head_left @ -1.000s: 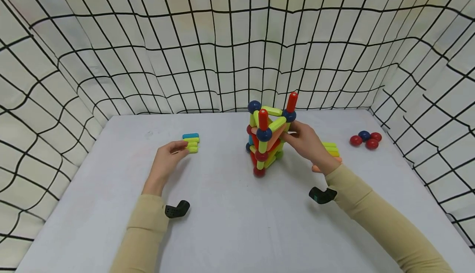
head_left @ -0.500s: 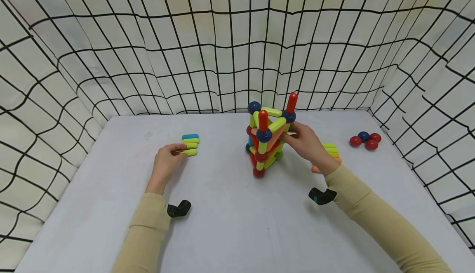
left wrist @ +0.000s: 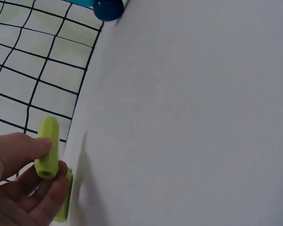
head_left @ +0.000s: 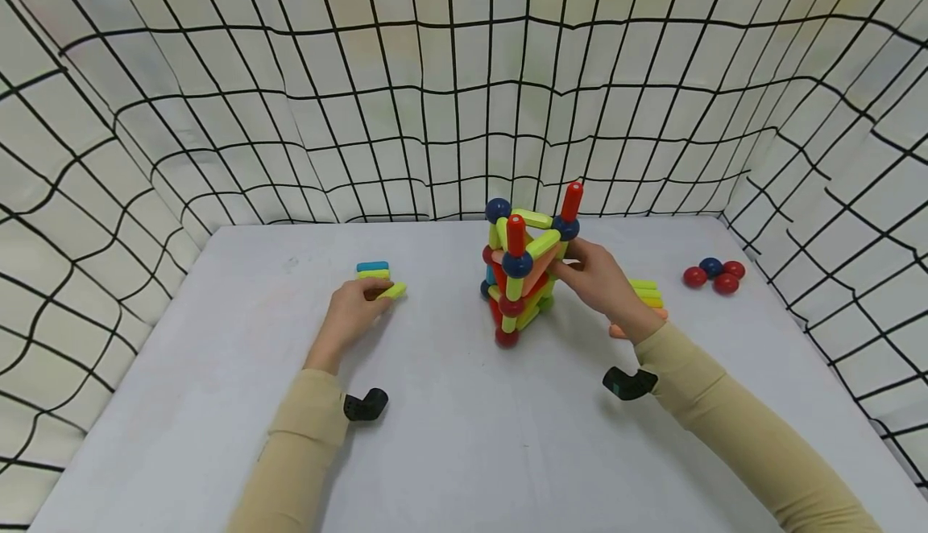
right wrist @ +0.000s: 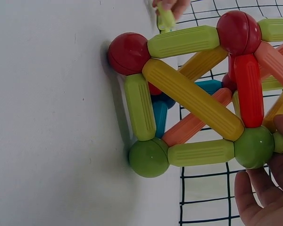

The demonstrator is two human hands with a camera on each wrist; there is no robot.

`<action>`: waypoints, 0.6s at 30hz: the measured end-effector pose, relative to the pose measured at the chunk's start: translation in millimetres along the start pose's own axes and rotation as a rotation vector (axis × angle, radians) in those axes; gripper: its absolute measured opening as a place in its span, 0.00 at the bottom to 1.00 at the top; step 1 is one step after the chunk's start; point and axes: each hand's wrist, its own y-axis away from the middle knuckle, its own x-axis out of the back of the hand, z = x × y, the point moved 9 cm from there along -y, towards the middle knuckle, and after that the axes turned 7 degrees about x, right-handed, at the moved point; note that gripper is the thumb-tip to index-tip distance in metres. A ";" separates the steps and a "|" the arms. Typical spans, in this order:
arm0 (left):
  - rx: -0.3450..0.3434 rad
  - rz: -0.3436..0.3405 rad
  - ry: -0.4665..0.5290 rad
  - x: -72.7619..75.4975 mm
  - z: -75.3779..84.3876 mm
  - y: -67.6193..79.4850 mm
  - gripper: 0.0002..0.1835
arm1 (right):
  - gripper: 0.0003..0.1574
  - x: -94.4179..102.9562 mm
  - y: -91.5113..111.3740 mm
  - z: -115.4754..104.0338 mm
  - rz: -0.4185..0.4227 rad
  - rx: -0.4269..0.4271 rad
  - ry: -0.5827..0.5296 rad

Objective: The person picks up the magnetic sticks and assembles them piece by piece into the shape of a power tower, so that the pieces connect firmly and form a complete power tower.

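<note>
In the head view my left hand (head_left: 350, 316) pinches a yellow-green magnetic rod (head_left: 394, 291) between thumb and fingers. The left wrist view shows that rod (left wrist: 47, 150) held with its near end bare. A tower of magnetic rods and balls (head_left: 517, 265) stands right of centre, with two red rods (head_left: 515, 235) pointing up from its dark blue top balls. My right hand (head_left: 600, 279) grips the tower's right side. Seen from the right wrist, its fingers (right wrist: 257, 193) wrap a short rod beside a green ball (right wrist: 253, 147); a long yellow rod (right wrist: 193, 100) runs diagonally nearby.
A blue rod (head_left: 373, 266) and a yellow-green rod (head_left: 374, 274) lie just beyond my left hand. Yellow-green and orange rods (head_left: 618, 330) lie partly behind my right wrist. Red balls (head_left: 727, 283) and a blue ball (head_left: 710, 266) sit farther right. Black-lined netting (head_left: 464, 114) surrounds the table.
My left hand took the nearest yellow-green rod from the row on the left and has moved it a little to the right. The right hand and the tower stay in place.
</note>
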 end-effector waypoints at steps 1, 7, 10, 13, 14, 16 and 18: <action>-0.012 -0.012 0.035 -1.5 5.6 0.1 0.19 | 0.30 -0.1 0.1 0.2 0.000 0.001 0.000; -0.082 -0.075 0.315 -9.5 54.5 4.5 0.20 | 0.30 0.1 0.3 0.1 0.002 0.008 0.003; -0.148 -0.091 0.468 -11.9 86.9 6.3 0.21 | 0.30 0.3 0.5 -0.4 0.001 0.010 -0.003; -0.227 -0.096 0.595 -12.6 121.4 7.9 0.22 | 0.30 0.2 0.6 -1.0 -0.001 0.012 -0.013; -0.251 -0.090 0.625 -12.1 132.7 8.4 0.23 | 0.30 0.3 0.6 -1.1 -0.001 0.013 -0.013; -0.309 -0.079 0.676 -10.5 154.8 9.1 0.22 | 0.29 0.3 0.3 -1.4 0.000 0.015 -0.013; -0.363 -0.069 0.708 -8.9 173.8 8.9 0.21 | 0.29 -0.3 -0.2 -1.3 0.000 0.016 -0.012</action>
